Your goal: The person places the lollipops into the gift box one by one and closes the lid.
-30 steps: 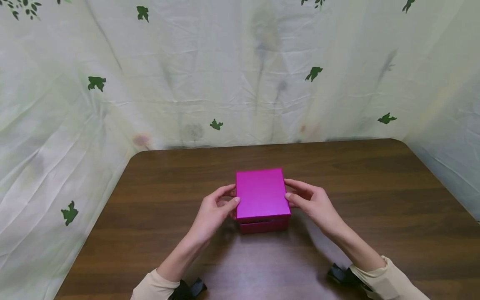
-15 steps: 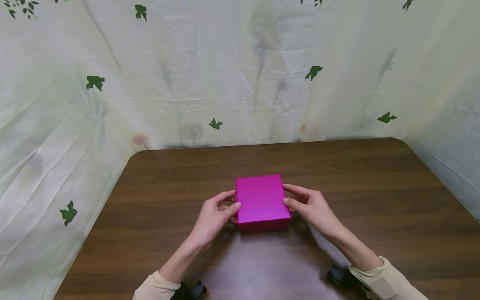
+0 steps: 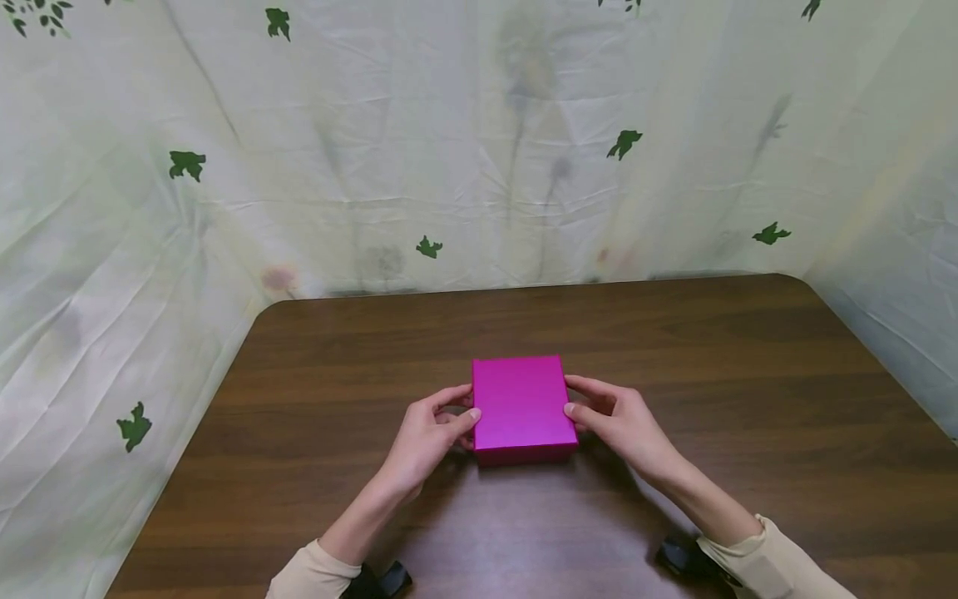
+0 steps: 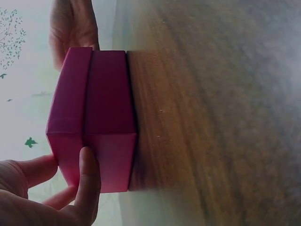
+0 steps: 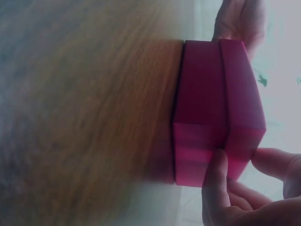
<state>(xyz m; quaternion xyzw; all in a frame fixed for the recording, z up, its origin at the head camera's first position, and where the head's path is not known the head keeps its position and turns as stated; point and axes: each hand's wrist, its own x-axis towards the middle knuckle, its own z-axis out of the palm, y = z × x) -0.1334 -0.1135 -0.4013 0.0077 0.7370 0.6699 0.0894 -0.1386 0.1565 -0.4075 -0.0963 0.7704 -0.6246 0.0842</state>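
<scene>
A magenta box [image 3: 522, 403] stands on the wooden table, its lid [image 4: 69, 92] sitting over the upper part of the base [image 4: 110, 92]. At the left side, my left hand [image 3: 428, 428] holds the lid, thumb on the top edge and fingers against the side wall. My right hand [image 3: 624, 424] grips the opposite side the same way, with a fingertip low by the lid's seam in the right wrist view. The base [image 5: 201, 84] rests flat on the table. What is inside the box is hidden.
The brown wooden table [image 3: 299, 466] has rounded far corners. A pale cloth [image 3: 449, 125] with green leaf prints hangs behind it and at both sides. Dark wrist straps [image 3: 681, 556] sit at the sleeve cuffs.
Both hands have lowered the lid onto the base. The gap seen at the front a second ago has closed, and less of the base shows.
</scene>
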